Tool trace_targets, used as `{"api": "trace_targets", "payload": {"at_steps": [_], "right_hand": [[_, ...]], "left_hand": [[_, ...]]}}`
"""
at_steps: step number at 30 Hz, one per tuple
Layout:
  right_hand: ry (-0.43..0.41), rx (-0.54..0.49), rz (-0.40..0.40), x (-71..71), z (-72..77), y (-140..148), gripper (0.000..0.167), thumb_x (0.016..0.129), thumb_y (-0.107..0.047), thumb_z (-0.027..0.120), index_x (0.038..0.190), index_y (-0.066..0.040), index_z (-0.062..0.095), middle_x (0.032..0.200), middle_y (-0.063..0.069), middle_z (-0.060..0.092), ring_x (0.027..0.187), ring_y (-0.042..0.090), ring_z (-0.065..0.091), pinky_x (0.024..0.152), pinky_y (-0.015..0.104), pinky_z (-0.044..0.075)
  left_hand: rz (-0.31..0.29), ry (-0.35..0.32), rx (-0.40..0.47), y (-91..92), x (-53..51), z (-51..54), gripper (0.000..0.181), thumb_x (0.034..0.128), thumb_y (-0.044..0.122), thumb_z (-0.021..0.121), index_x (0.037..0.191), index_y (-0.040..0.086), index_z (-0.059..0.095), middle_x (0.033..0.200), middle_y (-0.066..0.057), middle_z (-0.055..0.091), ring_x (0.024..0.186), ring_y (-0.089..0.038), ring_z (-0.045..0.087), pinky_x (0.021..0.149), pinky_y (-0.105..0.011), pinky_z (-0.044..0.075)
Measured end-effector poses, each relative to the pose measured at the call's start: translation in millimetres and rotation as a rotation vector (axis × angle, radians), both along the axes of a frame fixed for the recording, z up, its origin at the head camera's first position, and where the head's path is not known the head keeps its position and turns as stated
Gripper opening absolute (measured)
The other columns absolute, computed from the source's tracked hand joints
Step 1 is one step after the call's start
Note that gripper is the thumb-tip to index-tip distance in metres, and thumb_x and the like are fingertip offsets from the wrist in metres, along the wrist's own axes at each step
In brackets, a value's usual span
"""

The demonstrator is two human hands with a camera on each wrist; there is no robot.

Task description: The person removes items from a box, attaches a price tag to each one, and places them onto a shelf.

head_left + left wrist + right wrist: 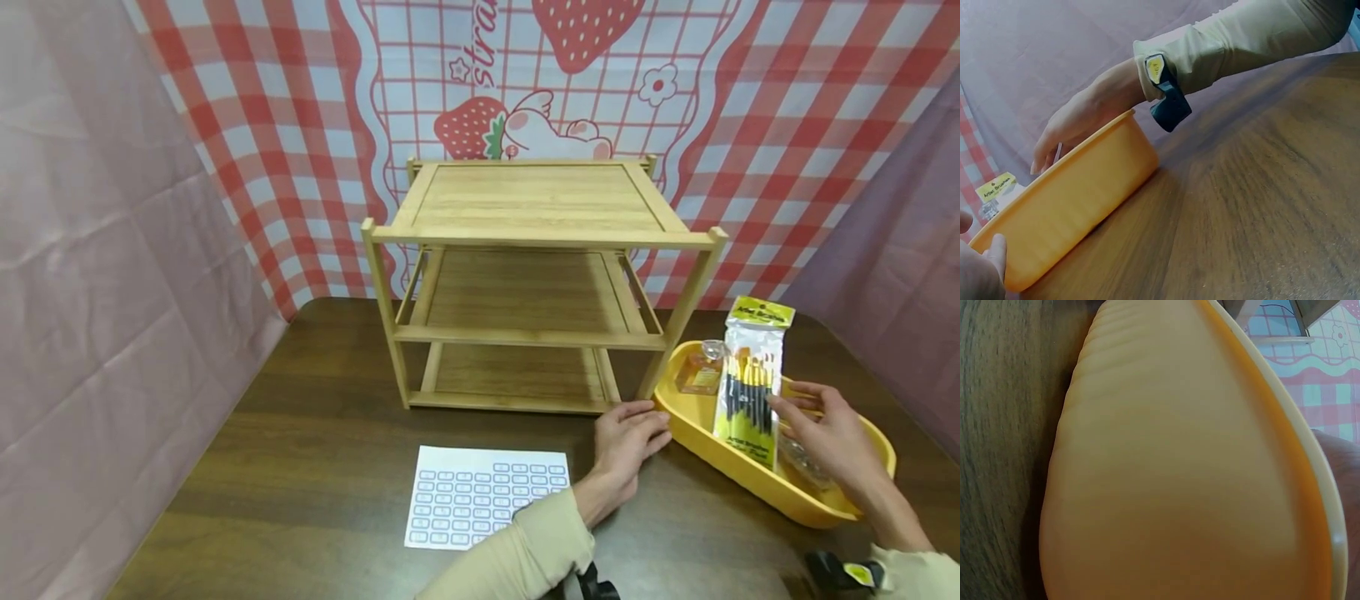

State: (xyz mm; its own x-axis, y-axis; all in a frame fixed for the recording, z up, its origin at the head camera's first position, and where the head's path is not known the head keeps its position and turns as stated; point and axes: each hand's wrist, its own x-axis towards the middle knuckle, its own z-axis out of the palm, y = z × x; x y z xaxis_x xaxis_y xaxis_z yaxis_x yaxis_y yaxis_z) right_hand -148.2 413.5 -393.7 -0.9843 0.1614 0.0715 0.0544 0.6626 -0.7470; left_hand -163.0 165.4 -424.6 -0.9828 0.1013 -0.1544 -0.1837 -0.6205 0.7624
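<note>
Left hand (626,435) loosely extended against yellow basket (1088,194) | right hand (832,429) bent, cannot tell if pinching | brush packet (750,392) just left of right hand | best: steady basket, pinch packet edge firmly

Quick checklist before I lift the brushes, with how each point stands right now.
1. Basket resting on the table: ok.
2. Left hand at the basket's side: ok.
3. Right hand gripping the brushes firmly: cannot tell; it is close, but the grip isn't clear.
4. Brushes out of the basket: not ok; they lean in it, top end above the rim.
5. Rack upright: ok.
6. Sheet clear of the basket: ok, they lie apart.
</note>
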Motion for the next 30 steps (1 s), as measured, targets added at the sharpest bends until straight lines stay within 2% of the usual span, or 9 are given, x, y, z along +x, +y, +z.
{"api": "trace_targets", "payload": {"at_steps": [9,18,21,26,30], "right_hand": [[-0.026,-0.034,0.010,-1.7,1.2,0.4,0.072,0.111,-0.030,0.047,0.144,0.027,0.018,0.134,0.051,0.035,0.079,-0.012,0.052,0.065,0.021,0.057],[-0.047,-0.047,0.027,-5.0,1.7,0.3,0.074,0.111,-0.030,0.048,0.144,0.029,0.017,0.136,0.052,0.033,0.081,-0.013,0.050,0.067,0.020,0.057],[-0.058,-0.027,0.035,-6.5,2.9,1.0,0.073,0.111,-0.030,0.047,0.143,0.029,0.019,0.135,0.054,0.034,0.086,0.001,0.060,0.067,0.021,0.057],[-0.094,0.014,0.042,-8.1,4.8,2.6,0.074,0.111,-0.033,0.046,0.143,0.028,0.019,0.134,0.054,0.038,0.094,0.039,0.069,0.066,0.022,0.056],[-0.110,0.045,0.042,-8.7,5.2,3.5,0.075,0.111,-0.034,0.047,0.144,0.028,0.020,0.131,0.052,0.043,0.094,0.046,0.069,0.064,0.023,0.055]], "left_hand": [[0.063,0.022,0.026,8.1,2.1,-0.7,0.024,0.0817,-0.018,0.070,0.102,-0.006,0.067,0.083,-0.010,0.068,0.075,-0.019,0.068,0.071,-0.031,0.062],[0.124,0.049,-0.021,14.4,3.0,-0.3,0.024,0.0798,-0.017,0.073,0.100,-0.005,0.067,0.082,-0.010,0.064,0.069,-0.017,0.066,0.070,-0.030,0.062],[0.146,0.054,-0.024,16.6,2.9,-0.6,0.024,0.0786,-0.017,0.073,0.098,-0.005,0.067,0.082,-0.010,0.064,0.068,-0.016,0.065,0.070,-0.030,0.062],[0.170,0.057,-0.038,18.8,2.8,-0.8,0.023,0.0782,-0.016,0.074,0.097,-0.004,0.067,0.081,-0.009,0.064,0.067,-0.015,0.065,0.069,-0.029,0.061],[0.180,0.052,-0.044,20.3,2.3,-0.8,0.023,0.0780,-0.017,0.074,0.096,-0.004,0.067,0.082,-0.010,0.064,0.067,-0.015,0.065,0.069,-0.030,0.062]]}}
